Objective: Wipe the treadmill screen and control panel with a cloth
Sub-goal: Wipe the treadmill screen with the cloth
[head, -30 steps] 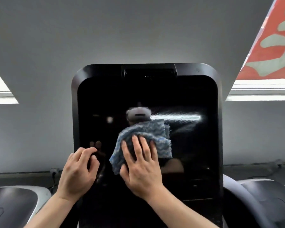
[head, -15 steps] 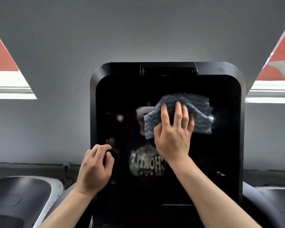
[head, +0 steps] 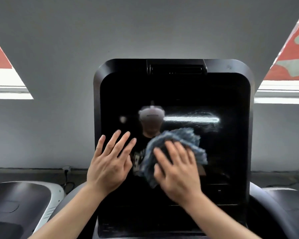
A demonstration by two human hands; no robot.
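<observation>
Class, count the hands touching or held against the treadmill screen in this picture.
2: left hand, fingers spread, at the screen's lower left; right hand pressing the cloth near centre.

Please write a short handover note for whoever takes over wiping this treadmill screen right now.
Right hand: fingers flat, pressing the blue cloth against the lower middle of the screen; the hand is blurred with motion.
Left hand: fingers spread and straight, over the screen's lower left; contact cannot be told.
Done: wipe streaks show across the middle of the glass, right of centre.
Left: how much of the glass is clean cannot be judged. The strip below the glass, which is probably the control panel, shows no wiping, and the cloth is not on it yet.
</observation>
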